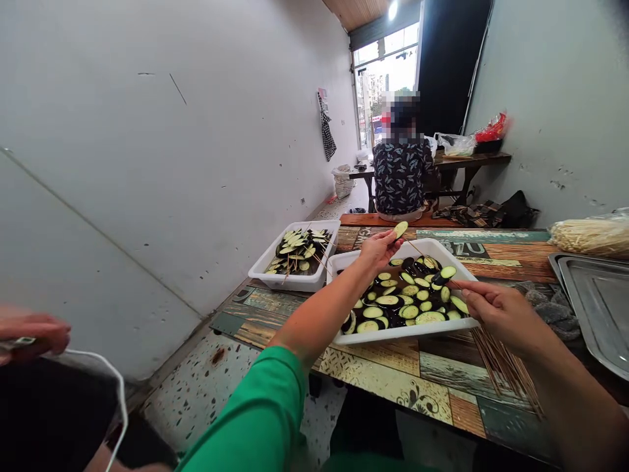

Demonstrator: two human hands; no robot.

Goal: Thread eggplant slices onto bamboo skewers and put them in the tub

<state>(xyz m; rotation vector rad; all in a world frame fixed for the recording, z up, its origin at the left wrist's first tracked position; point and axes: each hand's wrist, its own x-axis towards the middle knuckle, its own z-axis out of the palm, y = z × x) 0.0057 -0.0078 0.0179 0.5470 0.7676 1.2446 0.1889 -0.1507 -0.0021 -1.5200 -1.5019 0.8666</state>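
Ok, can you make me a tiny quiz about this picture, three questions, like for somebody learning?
1. True or false: the right hand is empty.
2. What is the left hand holding?
A) a towel
B) an eggplant slice
C) a metal tray
3. Fill in the colour: the tub nearest the hands is ____.

Key:
1. False; it holds a stick.
2. B
3. white
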